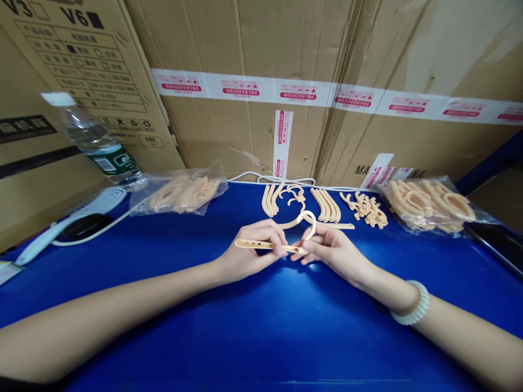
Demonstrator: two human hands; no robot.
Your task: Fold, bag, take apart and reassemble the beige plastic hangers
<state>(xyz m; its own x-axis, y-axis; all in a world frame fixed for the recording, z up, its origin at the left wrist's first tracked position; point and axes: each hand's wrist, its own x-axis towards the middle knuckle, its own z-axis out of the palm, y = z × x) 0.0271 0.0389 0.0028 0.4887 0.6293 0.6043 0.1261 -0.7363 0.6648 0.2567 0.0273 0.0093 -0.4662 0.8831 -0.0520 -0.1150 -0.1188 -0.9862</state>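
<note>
Between the fingers of my left hand (252, 255) is a cream plastic hanger arm (250, 244), a long slotted strip pointing left. My right hand (335, 249) pinches a cream hanger hook (312, 222) at its base, where it meets the arm's inner end; the fingers partly hide that joint. The hook's curve rises above my fingertips. Beyond my hands on the blue table (302, 332) lie several curved hanger arms (327, 206), more arms (269, 200) on the left, a few loose hooks (293, 191) and a pile of small cream parts (370, 211).
Clear bags of cream parts lie at the left (183, 191) and right (429, 204). A water bottle (98, 144), a white-handled paddle-shaped item (102, 201) and a black oval object (86, 226) stand far left. A dark phone-like slab (498, 247) lies right. Cardboard boxes (253, 43) wall the back.
</note>
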